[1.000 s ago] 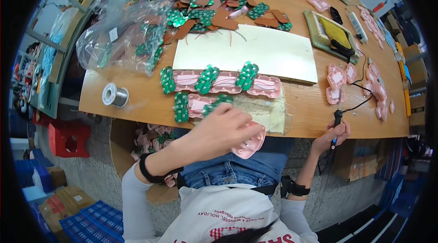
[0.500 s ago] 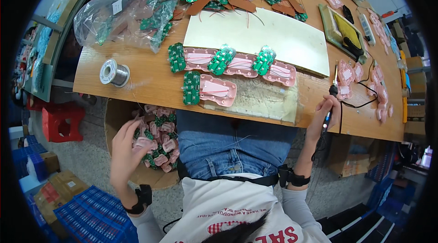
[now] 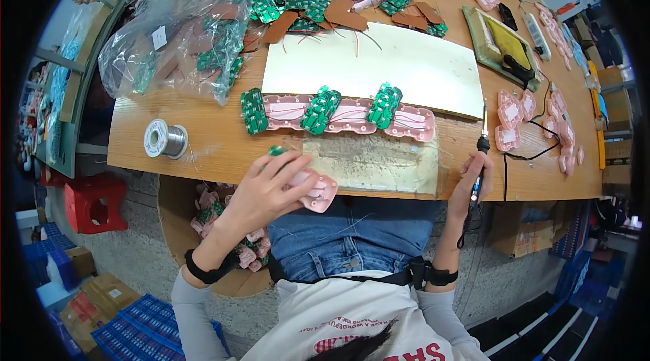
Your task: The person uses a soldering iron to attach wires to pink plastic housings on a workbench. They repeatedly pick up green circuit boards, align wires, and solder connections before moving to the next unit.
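Observation:
My left hand [image 3: 261, 192] is closed over a pink plastic shell [image 3: 323, 194] at the table's front edge. A bit of green circuit board [image 3: 277, 150] shows past its fingers; the rest is hidden under the hand. My right hand [image 3: 469, 177] grips a soldering iron [image 3: 482, 146], its tip pointing away from me over the table. Farther back lies a row of three pink shells [image 3: 410, 122] with green boards [image 3: 320, 109] and thin wires joining them. They rest along the front edge of a pale board [image 3: 372, 66].
A solder wire spool [image 3: 164, 139] stands at left, near a clear plastic bag [image 3: 169, 43] of boards. Green boards and brown pieces [image 3: 349, 9] pile up at the back. A yellow sponge in a tray [image 3: 508, 46] and more pink shells [image 3: 509, 112] lie right. Below is a carton [image 3: 172, 219].
My left hand has come up from over the carton to the table and taken hold of the nearest shell with its board. The soldering iron stays in my right hand, slightly shifted left.

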`<state>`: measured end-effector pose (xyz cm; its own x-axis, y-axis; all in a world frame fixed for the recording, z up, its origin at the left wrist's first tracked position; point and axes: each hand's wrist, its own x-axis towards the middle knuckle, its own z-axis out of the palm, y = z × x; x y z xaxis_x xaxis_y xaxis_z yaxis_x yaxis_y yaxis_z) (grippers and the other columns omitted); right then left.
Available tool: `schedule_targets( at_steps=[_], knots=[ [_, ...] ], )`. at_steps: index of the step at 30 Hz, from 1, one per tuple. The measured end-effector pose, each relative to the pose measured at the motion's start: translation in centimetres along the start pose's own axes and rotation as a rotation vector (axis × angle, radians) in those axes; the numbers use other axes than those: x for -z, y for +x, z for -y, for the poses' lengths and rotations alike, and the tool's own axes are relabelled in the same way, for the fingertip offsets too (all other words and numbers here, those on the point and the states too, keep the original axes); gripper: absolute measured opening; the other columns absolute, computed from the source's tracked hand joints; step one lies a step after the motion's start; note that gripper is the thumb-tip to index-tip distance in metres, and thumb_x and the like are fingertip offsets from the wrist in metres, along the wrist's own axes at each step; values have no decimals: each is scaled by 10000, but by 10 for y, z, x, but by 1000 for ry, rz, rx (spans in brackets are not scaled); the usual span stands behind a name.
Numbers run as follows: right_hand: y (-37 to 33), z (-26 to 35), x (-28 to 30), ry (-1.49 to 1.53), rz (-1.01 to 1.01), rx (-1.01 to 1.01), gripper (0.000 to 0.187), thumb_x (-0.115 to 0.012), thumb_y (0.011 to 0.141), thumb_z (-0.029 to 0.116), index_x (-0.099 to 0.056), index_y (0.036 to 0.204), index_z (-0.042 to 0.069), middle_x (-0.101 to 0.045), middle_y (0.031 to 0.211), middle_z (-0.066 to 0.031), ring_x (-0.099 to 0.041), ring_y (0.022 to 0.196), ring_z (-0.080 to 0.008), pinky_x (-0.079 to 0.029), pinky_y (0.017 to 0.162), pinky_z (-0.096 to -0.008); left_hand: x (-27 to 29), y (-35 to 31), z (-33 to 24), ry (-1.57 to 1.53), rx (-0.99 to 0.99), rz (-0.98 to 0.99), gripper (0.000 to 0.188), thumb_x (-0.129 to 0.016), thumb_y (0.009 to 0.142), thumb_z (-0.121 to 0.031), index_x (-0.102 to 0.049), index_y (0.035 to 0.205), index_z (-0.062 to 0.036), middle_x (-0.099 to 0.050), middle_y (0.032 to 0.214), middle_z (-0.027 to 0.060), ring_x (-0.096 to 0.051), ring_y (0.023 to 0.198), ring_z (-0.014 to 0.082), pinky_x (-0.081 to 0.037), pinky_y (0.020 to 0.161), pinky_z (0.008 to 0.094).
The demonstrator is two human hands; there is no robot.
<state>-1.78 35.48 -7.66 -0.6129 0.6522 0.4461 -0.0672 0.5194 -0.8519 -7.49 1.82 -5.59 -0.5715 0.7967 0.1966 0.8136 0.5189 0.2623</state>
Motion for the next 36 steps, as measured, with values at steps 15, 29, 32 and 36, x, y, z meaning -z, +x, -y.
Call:
schedule_targets(
  at_steps=[15, 29, 32, 36],
  knots=[
    [6, -1, 2, -101, 115, 39, 142, -513, 927, 133, -538, 858, 12, -479, 697, -29, -453, 637, -102, -371, 586, -238, 33, 37, 57, 25, 213, -34, 519, -729, 596, -115, -535, 1074, -54, -523, 1033, 103, -479, 1002, 302, -372, 866, 395],
    [7, 2, -11, -147, 207, 183, 52, -537, 897, 69, -549, 874, 24, -519, 755, -78, -473, 649, -173, -388, 589, -272, 41, 89, 29, -16, 20, -61, 563, -755, 556, -157, -515, 1056, -56, -514, 1072, 87, -484, 1024, 274, -392, 835, 368],
    [9, -1, -11, -92, 194, 161, 45, -544, 890, 61, -548, 864, 24, -518, 753, -84, -480, 657, -174, -389, 590, -273, 29, 113, 22, -24, -36, 32, 596, -746, 543, -131, -508, 1085, -62, -525, 1069, 87, -481, 1039, 280, -393, 848, 374],
    [7, 1, -2, -193, 249, 131, 64, -478, 916, 54, -510, 886, 8, -560, 781, -66, -520, 714, -131, -417, 674, -246, 30, 118, 20, -51, -28, 170, 581, -738, 555, -126, -505, 1084, -64, -526, 1046, 80, -485, 1012, 273, -397, 836, 377]
  ],
)
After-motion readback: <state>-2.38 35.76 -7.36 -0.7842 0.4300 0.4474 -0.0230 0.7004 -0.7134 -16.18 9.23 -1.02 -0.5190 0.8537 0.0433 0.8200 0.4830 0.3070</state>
